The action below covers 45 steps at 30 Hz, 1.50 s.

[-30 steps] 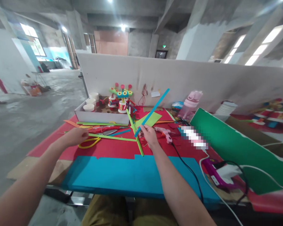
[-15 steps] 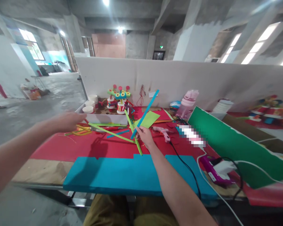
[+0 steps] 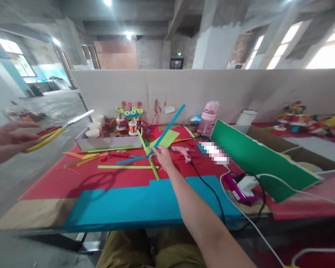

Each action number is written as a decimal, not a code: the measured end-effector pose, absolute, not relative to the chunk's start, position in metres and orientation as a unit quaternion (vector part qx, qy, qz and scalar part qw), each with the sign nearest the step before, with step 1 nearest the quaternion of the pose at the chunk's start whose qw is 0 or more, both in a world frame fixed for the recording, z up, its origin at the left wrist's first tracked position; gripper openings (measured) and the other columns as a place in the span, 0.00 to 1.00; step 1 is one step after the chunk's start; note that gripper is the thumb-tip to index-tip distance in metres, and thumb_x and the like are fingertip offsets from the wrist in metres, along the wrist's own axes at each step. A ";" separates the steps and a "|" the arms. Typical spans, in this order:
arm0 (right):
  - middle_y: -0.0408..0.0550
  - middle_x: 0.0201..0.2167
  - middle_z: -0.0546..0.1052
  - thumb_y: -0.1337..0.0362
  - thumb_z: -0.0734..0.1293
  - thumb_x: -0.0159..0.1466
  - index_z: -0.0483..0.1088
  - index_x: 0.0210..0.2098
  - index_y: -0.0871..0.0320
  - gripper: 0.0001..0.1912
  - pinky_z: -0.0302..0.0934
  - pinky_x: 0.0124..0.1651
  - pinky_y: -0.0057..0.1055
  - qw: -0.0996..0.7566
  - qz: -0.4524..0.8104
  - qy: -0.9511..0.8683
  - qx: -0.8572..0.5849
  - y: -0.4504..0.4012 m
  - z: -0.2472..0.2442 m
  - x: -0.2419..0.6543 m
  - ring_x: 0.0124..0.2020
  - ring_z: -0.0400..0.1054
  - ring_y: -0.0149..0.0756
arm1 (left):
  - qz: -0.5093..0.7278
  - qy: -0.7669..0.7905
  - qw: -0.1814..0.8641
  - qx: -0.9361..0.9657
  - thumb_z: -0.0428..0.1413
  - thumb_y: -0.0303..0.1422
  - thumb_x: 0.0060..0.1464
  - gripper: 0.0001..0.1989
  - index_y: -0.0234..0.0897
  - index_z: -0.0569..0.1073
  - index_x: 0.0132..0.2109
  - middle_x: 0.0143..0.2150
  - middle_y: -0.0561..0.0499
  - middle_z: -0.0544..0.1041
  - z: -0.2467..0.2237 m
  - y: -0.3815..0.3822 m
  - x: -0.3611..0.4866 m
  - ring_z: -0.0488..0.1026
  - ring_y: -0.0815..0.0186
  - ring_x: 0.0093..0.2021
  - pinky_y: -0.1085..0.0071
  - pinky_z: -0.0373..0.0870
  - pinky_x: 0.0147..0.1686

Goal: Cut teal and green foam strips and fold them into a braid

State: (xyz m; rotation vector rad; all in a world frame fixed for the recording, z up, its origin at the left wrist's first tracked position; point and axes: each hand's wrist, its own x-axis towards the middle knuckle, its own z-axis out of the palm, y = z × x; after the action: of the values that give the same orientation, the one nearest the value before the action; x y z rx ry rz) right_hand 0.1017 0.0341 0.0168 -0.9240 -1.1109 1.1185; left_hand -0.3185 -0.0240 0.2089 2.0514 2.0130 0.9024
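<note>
My left hand [image 3: 9,143], partly blurred at the left edge, holds scissors [image 3: 56,134] with yellow and red handles, their blades pointing up and to the right. Between the fingers of my right hand [image 3: 161,156] is a blue paper strip [image 3: 171,124], slanting up to the right. Beneath that hand a green strip [image 3: 155,173] runs across the red table covering. Another green strip [image 3: 123,167] and a blue strip [image 3: 130,160] lie just to the left. A light green paper sheet [image 3: 169,139] is behind the fingers.
Behind stands a white box [image 3: 108,143] with paper cups [image 3: 93,133] and cup figures [image 3: 132,127]. A pink glue gun [image 3: 185,153], its cord, a purple power strip [image 3: 240,190] and a green board [image 3: 264,160] are on the right. Blue sheets [image 3: 123,208] line the front edge.
My left hand has lifted the scissors off the table and moved left with them. The nearby green strip now lies level. My right hand keeps the blue strip; the view has turned slightly right.
</note>
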 end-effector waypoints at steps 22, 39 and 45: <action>0.47 0.27 0.79 0.54 0.73 0.51 0.67 0.32 0.59 0.18 0.74 0.30 0.30 0.701 0.459 -0.393 -0.379 0.041 0.043 0.143 0.24 0.75 0.34 | 0.304 0.430 0.135 0.840 0.47 0.33 0.54 0.13 0.41 0.62 0.48 0.29 0.56 0.68 0.047 0.040 -0.097 0.65 0.68 0.25 0.73 0.61 0.28; 0.43 0.20 0.76 0.58 0.75 0.47 0.66 0.27 0.60 0.17 0.72 0.31 0.29 0.696 0.487 -0.356 -0.390 0.041 0.027 0.135 0.21 0.73 0.32 | 0.056 0.458 -0.038 0.886 0.40 0.34 0.61 0.18 0.39 0.55 0.57 0.39 0.43 0.75 0.057 0.022 -0.082 0.75 0.55 0.35 0.69 0.63 0.27; 0.40 0.17 0.74 0.58 0.75 0.48 0.68 0.26 0.60 0.15 0.72 0.30 0.27 0.694 0.475 -0.347 -0.414 0.039 0.030 0.134 0.20 0.72 0.30 | 0.025 0.453 -0.052 0.889 0.38 0.33 0.61 0.17 0.38 0.58 0.55 0.39 0.41 0.74 0.060 0.022 -0.080 0.75 0.54 0.35 0.66 0.66 0.29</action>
State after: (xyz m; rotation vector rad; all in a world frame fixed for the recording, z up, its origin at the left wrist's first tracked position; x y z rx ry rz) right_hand 0.1345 0.0386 0.0300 -0.9252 -0.7738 1.0611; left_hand -0.0803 0.0219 0.0595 2.8902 1.4731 0.0817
